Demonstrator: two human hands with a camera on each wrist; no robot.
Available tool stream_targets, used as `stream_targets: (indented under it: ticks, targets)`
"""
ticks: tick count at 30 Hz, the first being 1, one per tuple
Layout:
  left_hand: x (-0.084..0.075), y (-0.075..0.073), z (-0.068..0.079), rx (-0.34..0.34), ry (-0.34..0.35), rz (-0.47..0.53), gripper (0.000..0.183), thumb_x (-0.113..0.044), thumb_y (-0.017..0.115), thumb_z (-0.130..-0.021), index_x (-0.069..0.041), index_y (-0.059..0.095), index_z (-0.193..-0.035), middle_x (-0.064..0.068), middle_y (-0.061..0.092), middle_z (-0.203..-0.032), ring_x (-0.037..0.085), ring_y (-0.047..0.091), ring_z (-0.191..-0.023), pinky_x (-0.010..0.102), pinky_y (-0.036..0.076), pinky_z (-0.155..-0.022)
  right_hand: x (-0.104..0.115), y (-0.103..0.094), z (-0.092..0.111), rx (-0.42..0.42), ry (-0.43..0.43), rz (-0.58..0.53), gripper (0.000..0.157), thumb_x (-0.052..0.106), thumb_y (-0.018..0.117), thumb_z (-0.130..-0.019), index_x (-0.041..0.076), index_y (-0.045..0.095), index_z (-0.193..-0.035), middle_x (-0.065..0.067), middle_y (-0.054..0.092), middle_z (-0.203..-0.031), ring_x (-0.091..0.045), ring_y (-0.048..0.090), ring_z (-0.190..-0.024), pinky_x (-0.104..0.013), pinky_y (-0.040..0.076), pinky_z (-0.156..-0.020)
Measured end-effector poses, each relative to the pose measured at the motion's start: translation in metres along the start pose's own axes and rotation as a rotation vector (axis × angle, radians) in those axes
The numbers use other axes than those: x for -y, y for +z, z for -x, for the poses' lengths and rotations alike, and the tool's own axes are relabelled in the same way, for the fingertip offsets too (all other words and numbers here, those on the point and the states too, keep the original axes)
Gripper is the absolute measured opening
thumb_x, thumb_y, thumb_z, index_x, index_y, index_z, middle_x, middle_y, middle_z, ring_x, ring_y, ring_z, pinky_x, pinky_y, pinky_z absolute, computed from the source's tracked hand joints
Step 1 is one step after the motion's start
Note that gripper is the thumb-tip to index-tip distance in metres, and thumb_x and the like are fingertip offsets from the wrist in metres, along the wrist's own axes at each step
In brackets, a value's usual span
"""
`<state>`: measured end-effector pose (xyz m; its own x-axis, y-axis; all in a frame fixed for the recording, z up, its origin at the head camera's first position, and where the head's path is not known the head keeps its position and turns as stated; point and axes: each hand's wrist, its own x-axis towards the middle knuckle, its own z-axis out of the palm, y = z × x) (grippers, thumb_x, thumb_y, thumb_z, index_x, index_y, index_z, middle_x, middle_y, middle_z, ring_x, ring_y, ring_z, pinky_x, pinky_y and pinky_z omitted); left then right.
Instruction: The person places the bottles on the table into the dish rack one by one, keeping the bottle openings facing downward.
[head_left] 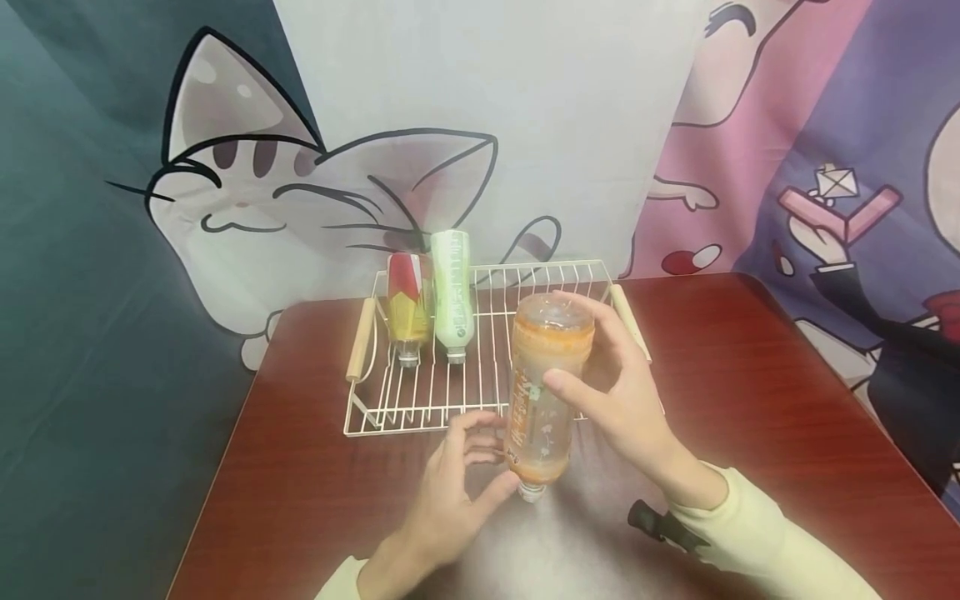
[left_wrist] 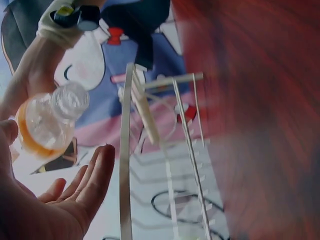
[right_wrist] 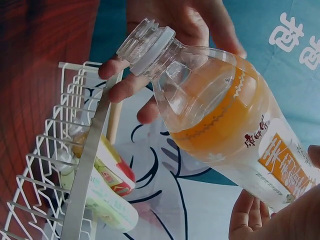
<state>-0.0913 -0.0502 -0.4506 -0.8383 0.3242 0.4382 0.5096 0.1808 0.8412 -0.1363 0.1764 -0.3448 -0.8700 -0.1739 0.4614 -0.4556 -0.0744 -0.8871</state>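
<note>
A clear plastic bottle (head_left: 542, 408) with an orange-and-white label is held upside down, its capless neck (right_wrist: 150, 47) pointing down. My right hand (head_left: 630, 408) grips it near its base, thumb on the front and fingers round the far side. Beside the lower end is my left hand (head_left: 450, 492), thumb close to the bottle's shoulder and fingers spread loosely. In the left wrist view the left hand (left_wrist: 65, 210) has its palm turned toward the bottle, fingers fairly straight. The bottle looks drained, with clear walls at the neck.
Behind the hands stands a white wire rack (head_left: 405, 432) with wooden side handles (head_left: 362, 340). Two bottles lean neck-down at its left: one red and yellow (head_left: 406, 300), one pale green (head_left: 452, 292). A black device (head_left: 663, 527) sits at the right wrist above the reddish-brown table (head_left: 780, 400).
</note>
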Motion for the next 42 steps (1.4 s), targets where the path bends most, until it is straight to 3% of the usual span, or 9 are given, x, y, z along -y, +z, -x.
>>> stream_targets:
  ticks: [4,8,12,15,19,23,31,38,42]
  targets:
    - [0.001,-0.016,0.001,-0.057,0.02,-0.164,0.055,-0.02,0.08,-0.098,-0.008,0.056,-0.146,0.009,0.07,-0.135,0.02,0.074,-0.11,0.039,0.064,-0.094,0.0,-0.001,-0.002,-0.008,-0.007,-0.019,0.073,-0.012,0.073,-0.092,0.004,0.052,-0.16,-0.018,0.064,-0.148,-0.028,0.068,-0.126,-0.035,0.059,-0.105]
    - [0.007,-0.035,0.0,-0.142,0.101,-0.314,0.05,-0.021,0.082,-0.094,-0.007,0.065,-0.139,0.007,0.071,-0.133,0.02,0.074,-0.107,0.035,0.063,-0.094,0.0,-0.003,-0.005,-0.034,-0.028,-0.028,0.072,-0.014,0.072,-0.09,0.004,0.055,-0.157,-0.018,0.059,-0.149,-0.028,0.068,-0.124,-0.034,0.059,-0.104]
    - [0.014,-0.058,-0.004,-0.225,0.138,-0.456,0.048,-0.024,0.082,-0.093,-0.003,0.069,-0.134,0.011,0.069,-0.141,0.029,0.071,-0.123,0.043,0.058,-0.106,0.003,-0.007,-0.009,-0.062,-0.03,-0.035,0.072,-0.016,0.071,-0.089,0.005,0.056,-0.156,-0.018,0.062,-0.144,-0.028,0.068,-0.122,-0.035,0.059,-0.103]
    - [0.02,-0.077,-0.006,-0.243,0.066,-0.582,0.059,-0.031,0.082,-0.094,-0.002,0.066,-0.143,0.014,0.062,-0.153,0.037,0.059,-0.143,0.061,0.048,-0.117,0.005,-0.008,-0.013,-0.079,-0.017,-0.04,0.073,-0.017,0.07,-0.089,0.006,0.056,-0.156,-0.018,0.065,-0.143,-0.029,0.068,-0.122,-0.035,0.059,-0.103]
    - [0.028,-0.099,-0.005,-0.206,-0.101,-0.714,0.079,-0.041,0.083,-0.094,-0.009,0.055,-0.161,0.016,0.045,-0.171,0.041,0.037,-0.16,0.074,0.033,-0.122,0.006,-0.011,-0.02,-0.094,-0.013,-0.043,0.072,-0.016,0.069,-0.089,0.007,0.057,-0.156,-0.018,0.065,-0.145,-0.029,0.068,-0.123,-0.035,0.059,-0.103]
    - [0.036,-0.109,-0.003,-0.161,-0.205,-0.751,0.09,-0.047,0.084,-0.093,-0.014,0.048,-0.169,0.018,0.034,-0.179,0.043,0.025,-0.167,0.078,0.027,-0.124,0.006,-0.014,-0.029,-0.111,-0.03,-0.058,0.07,-0.015,0.068,-0.089,0.008,0.057,-0.155,-0.02,0.065,-0.145,-0.03,0.067,-0.123,-0.036,0.059,-0.102]
    - [0.039,-0.109,-0.002,-0.12,-0.348,-0.757,0.092,-0.058,0.08,-0.097,-0.016,0.044,-0.171,0.022,0.025,-0.181,0.046,0.022,-0.166,0.082,0.031,-0.119,0.007,-0.016,-0.051,-0.155,-0.081,-0.089,0.067,-0.015,0.07,-0.089,0.008,0.061,-0.151,-0.018,0.066,-0.143,-0.031,0.066,-0.124,-0.038,0.058,-0.103]
    - [0.038,-0.11,-0.003,-0.099,-0.387,-0.766,0.093,-0.062,0.076,-0.099,-0.015,0.041,-0.172,0.023,0.022,-0.181,0.049,0.027,-0.164,0.081,0.033,-0.119,0.008,-0.017,-0.078,-0.175,-0.123,-0.068,0.062,-0.01,0.074,-0.09,0.011,0.064,-0.148,-0.016,0.068,-0.142,-0.031,0.065,-0.127,-0.041,0.054,-0.108]
    - [0.038,-0.11,-0.004,-0.093,-0.39,-0.774,0.094,-0.063,0.076,-0.098,-0.014,0.041,-0.171,0.024,0.024,-0.181,0.05,0.031,-0.161,0.08,0.033,-0.119,0.006,-0.017,-0.092,-0.197,-0.101,0.008,0.059,0.0,0.079,-0.092,0.013,0.064,-0.148,-0.012,0.07,-0.142,-0.029,0.067,-0.128,-0.043,0.053,-0.11]
